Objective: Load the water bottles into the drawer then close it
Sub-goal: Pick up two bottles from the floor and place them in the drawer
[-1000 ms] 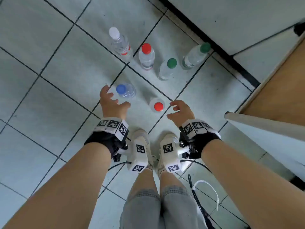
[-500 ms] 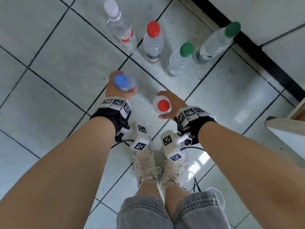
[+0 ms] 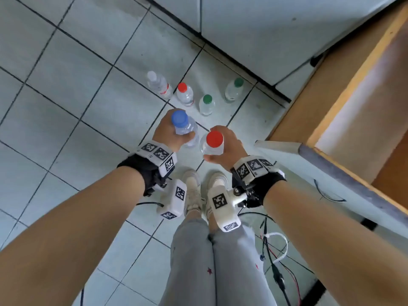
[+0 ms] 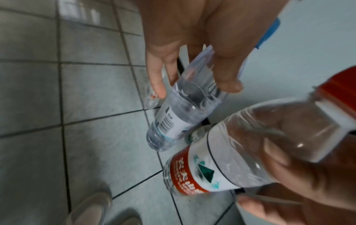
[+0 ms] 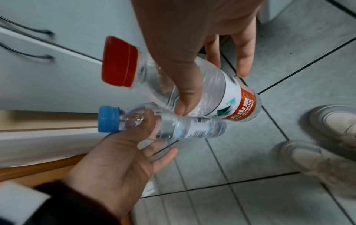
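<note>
My left hand (image 3: 171,134) grips the blue-cap bottle (image 3: 184,127) and my right hand (image 3: 228,149) the red-cap bottle (image 3: 212,143), both off the floor, caps up toward me, nearly touching. The open drawer (image 3: 344,120) lies to my right, nearer my right hand, so I judge red goes first. Four bottles (image 3: 207,104) stand ahead on the floor.
</note>
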Action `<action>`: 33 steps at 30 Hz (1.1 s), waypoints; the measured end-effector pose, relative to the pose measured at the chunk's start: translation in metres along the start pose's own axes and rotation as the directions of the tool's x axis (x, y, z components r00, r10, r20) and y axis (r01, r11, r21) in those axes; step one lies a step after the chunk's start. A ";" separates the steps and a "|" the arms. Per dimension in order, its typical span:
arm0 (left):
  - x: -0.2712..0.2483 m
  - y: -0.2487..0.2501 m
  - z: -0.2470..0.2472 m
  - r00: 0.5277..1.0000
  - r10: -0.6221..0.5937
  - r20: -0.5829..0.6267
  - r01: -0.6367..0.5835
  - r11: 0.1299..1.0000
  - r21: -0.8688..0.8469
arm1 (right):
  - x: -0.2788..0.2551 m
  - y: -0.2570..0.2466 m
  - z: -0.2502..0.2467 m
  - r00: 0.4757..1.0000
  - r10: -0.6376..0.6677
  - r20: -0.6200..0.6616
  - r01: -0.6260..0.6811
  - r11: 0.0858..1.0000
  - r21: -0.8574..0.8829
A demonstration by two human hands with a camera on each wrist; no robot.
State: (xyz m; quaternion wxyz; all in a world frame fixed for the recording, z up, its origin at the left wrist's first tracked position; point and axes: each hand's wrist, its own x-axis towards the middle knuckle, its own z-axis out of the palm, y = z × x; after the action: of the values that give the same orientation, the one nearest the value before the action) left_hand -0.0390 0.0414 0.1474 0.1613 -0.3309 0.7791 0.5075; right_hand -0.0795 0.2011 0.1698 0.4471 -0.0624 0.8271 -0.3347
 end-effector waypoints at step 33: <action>-0.042 0.302 0.251 0.816 -0.031 0.577 -0.246 0.885 0.395 | -0.125 0.151 -0.294 0.843 0.463 -0.275 -0.271 0.806 0.526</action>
State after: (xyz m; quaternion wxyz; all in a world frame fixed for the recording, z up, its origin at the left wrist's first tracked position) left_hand -0.2347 0.3618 0.2699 0.4282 -0.0720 0.8092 0.3959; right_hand -0.2055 0.5135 0.2753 0.3320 0.2796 0.7892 -0.4344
